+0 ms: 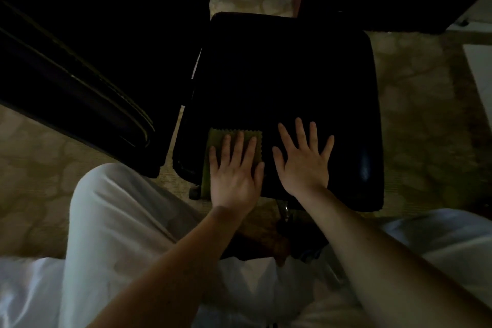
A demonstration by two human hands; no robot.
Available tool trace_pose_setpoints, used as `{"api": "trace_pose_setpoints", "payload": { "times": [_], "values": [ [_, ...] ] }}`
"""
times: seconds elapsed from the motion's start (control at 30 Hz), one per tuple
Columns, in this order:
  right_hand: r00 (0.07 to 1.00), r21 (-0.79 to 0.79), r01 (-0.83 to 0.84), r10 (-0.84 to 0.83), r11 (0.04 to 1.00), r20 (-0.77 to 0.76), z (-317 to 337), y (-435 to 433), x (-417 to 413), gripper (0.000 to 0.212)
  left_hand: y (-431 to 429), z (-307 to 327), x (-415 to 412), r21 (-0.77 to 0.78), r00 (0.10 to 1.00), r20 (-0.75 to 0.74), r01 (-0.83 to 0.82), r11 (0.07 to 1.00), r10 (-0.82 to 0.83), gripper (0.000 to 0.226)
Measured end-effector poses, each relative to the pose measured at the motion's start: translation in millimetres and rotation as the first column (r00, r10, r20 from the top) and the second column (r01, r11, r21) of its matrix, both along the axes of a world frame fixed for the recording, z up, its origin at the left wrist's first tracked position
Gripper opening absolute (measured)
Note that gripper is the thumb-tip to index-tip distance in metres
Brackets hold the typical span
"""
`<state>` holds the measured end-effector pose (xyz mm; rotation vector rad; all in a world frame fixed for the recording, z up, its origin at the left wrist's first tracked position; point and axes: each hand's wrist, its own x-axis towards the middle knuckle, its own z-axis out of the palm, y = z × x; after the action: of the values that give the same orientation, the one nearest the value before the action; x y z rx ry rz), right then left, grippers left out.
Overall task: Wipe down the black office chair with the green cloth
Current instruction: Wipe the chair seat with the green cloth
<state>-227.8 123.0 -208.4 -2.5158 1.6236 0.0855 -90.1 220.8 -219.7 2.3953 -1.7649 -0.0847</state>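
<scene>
While left hand [234,176] flattens it, green cloth [213,149] lies lengthwise front-to-back.

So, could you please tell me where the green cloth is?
The green cloth lies flat under the left hand at the chair seat's near-left corner.

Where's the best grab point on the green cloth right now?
The green cloth lies flat under the left hand at the chair seat near-left corner. Probably pinch its near-left edge, which overhangs the seat; the zigzag far edge lies flush.
</scene>
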Motion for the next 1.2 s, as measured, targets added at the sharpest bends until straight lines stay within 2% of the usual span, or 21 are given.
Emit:
{"api": "trace_pose_setpoints", "payload": {
  "times": [0.1,0.3,0.37,0.43,0.57,0.67,0.97,1.2],
  "values": [
    [1.0,0.006,-0.009,0.009,1.0,-0.001,-0.2,-1.5,-2.3,0.062,0.0,-0.2,1.9,0.008,1.0,-0.006,0.01,1.0,-0.01,0.06],
    [0.999,0.002,-0.021,0.021,1.0,0.025,-1.2,-1.0,-4.0,0.062,5.9,-1.1,49.8,-0.006,0.971,0.02,0.237,0.971,-0.237,0.057],
    [0.999,0.002,-0.02,0.02,1.0,0.026,-2.0,-1.3,-4.2,0.062,6.3,-2.4,60.9,0.005,0.967,0.033,0.252,0.968,-0.253,0.057],
    [1.0,-0.001,-0.012,0.012,1.0,0.02,-2.9,-0.3,-2.0,0.063,5.2,-3.3,61.5,-0.002,0.983,0.017,0.185,0.983,-0.185,0.056],
    [1.0,0.001,0.008,-0.008,1.0,0.004,-2.1,0.8,1.1,0.064,-3.6,-2.2,29.3,-0.026,0.996,-0.054,-0.067,0.997,0.066,0.054],
    [1.0,-0.006,0.005,-0.005,1.0,-0.004,-0.4,1.2,1.1,0.065,-7.6,-1.4,14.1,-0.009,0.989,-0.081,-0.123,0.992,0.122,0.056],
    [0.999,0.015,-0.014,0.014,1.0,0.034,-1.1,-0.6,-1.6,0.063,-0.7,-0.3,58.6,0.071,0.975,0.025,0.219,0.973,-0.221,0.06],
    [0.998,0.017,0.0,-0.001,1.0,0.059,-1.0,2.7,1.4,0.066,-4.4,5.7,111.6,0.134,0.874,0.042,0.475,0.87,-0.483,0.061]
  ]
}}
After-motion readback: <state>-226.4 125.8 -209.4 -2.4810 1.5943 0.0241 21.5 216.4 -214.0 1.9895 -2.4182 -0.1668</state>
